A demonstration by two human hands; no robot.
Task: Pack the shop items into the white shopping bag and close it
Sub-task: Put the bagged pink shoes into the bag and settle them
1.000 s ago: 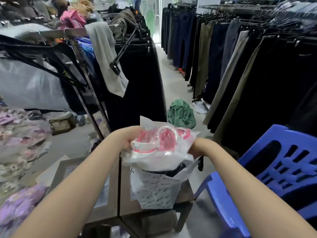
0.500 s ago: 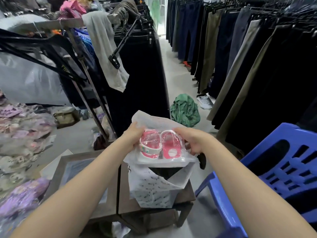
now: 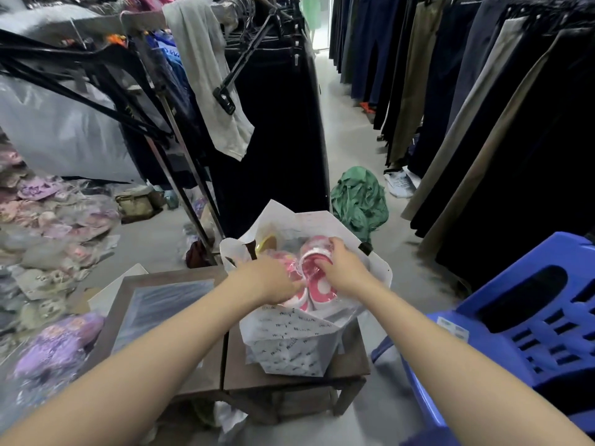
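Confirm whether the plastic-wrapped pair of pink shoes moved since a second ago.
Yes. The plastic-wrapped pair of pink shoes went down, from above the white printed shopping bag into its mouth, toward the brown wooden table.

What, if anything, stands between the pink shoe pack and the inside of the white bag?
Nothing visible does. The left hand and right hand hold the pink shoe pack in the open mouth of the white shopping bag; a yellow item lies inside at the far left, beside the pack.
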